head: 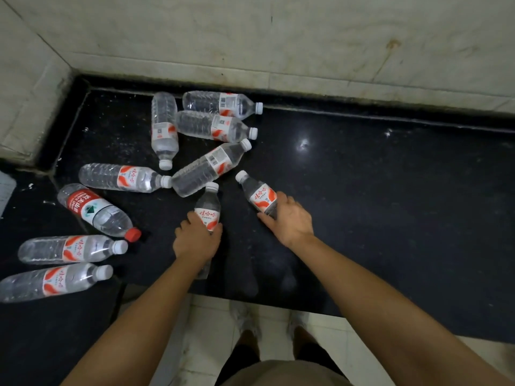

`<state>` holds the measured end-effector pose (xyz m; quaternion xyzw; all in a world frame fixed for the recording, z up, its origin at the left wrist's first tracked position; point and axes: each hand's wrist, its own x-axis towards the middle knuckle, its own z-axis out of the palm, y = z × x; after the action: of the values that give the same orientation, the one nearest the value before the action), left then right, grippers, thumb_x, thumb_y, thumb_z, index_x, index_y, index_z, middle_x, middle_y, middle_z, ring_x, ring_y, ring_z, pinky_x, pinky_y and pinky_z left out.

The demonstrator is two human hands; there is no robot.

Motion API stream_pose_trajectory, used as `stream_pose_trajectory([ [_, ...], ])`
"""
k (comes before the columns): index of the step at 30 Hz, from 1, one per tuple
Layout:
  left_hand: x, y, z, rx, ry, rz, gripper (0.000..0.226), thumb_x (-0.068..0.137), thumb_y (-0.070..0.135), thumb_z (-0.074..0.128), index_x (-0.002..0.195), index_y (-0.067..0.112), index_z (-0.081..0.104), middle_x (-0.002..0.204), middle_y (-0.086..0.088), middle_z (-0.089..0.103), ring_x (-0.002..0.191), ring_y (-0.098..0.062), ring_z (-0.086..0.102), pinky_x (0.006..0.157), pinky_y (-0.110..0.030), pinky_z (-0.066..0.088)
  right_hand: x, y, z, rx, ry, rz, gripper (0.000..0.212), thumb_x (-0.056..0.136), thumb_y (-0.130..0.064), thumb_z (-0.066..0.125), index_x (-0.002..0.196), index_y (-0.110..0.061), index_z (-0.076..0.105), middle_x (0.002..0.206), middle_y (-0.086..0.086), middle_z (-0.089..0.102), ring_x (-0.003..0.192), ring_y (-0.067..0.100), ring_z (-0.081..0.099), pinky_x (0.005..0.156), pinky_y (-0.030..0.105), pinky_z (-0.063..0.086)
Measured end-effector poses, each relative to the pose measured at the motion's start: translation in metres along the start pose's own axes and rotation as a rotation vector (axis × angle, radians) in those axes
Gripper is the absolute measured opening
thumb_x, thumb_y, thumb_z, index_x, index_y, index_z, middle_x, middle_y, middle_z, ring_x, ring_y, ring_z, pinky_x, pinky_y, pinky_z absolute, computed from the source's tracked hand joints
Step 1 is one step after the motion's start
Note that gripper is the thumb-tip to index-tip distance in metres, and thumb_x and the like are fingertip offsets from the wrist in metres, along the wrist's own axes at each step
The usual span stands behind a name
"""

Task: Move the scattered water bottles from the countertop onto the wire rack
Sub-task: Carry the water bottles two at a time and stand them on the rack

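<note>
Left hand (198, 240) grips the near bottle (207, 210), right hand (289, 218) the slanted bottle (257, 195). 8 other bottles (122, 178) lie on the black bench (390, 190).

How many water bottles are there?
10 bottles: four clustered near the wall, one mid-left, three at the left edge, one in left hand, one in right hand. None seem hidden.
</note>
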<state>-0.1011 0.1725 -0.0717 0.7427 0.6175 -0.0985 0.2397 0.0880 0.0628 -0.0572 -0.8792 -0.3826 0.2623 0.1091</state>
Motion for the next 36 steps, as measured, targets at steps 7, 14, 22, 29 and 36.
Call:
stream_pose_trajectory([
  [7, -0.015, 0.031, -0.035, -0.182, 0.101, 0.11, 0.061, 0.088, 0.05, 0.065, 0.124, 0.01, 0.037, 0.12, -0.016, 0.062, 0.106, -0.037, 0.062, 0.082, -0.04, 0.045, -0.016, 0.026, -0.059, 0.119, 0.044, 0.032, 0.093, 0.082, -0.065, 0.067, 0.156, -0.025, 0.026, 0.123, 0.004, 0.069, 0.113, 0.028, 0.066, 0.089, 0.036, 0.048],
  [14, -0.042, 0.113, -0.142, -0.511, 0.267, 0.343, 0.06, 0.08, 0.048, 0.077, 0.121, 0.015, 0.047, 0.107, -0.001, 0.063, 0.099, -0.027, 0.062, 0.078, -0.034, 0.044, -0.028, 0.014, -0.169, 0.887, 0.278, 0.244, 0.096, 0.065, -0.063, 0.084, 0.146, -0.026, 0.05, 0.134, -0.003, 0.065, 0.117, 0.018, 0.064, 0.102, 0.039, 0.052],
  [22, -0.093, 0.167, -0.239, -0.702, 0.42, 0.632, 0.054, 0.082, 0.058, 0.071, 0.116, 0.025, 0.044, 0.099, 0.007, 0.063, 0.088, -0.019, 0.062, 0.078, -0.039, 0.051, -0.082, -0.009, -0.276, 1.293, 0.338, -0.059, 0.025, 0.068, -0.025, 0.078, 0.09, -0.017, 0.07, 0.078, 0.002, 0.071, 0.076, 0.023, 0.069, 0.082, 0.041, 0.057],
  [29, -0.125, 0.187, -0.193, -0.939, 0.204, 0.777, 0.045, 0.087, 0.038, 0.073, 0.111, 0.021, 0.04, 0.09, 0.015, 0.056, 0.076, 0.002, 0.055, 0.065, -0.024, 0.043, -0.151, 0.034, -0.249, 1.187, 0.525, 0.018, 0.026, 0.071, -0.019, 0.074, 0.095, -0.014, 0.068, 0.085, 0.002, 0.071, 0.083, 0.021, 0.069, 0.083, 0.042, 0.058],
  [36, -0.188, 0.23, -0.141, -0.858, -0.023, 0.955, 0.055, 0.077, 0.036, 0.083, 0.116, 0.024, 0.046, 0.099, 0.014, 0.059, 0.085, -0.001, 0.058, 0.068, -0.015, 0.041, -0.238, 0.094, -0.228, 0.891, 0.745, 0.239, 0.048, 0.072, -0.021, 0.085, 0.112, -0.022, 0.059, 0.101, -0.002, 0.07, 0.093, 0.014, 0.069, 0.08, 0.03, 0.056],
])
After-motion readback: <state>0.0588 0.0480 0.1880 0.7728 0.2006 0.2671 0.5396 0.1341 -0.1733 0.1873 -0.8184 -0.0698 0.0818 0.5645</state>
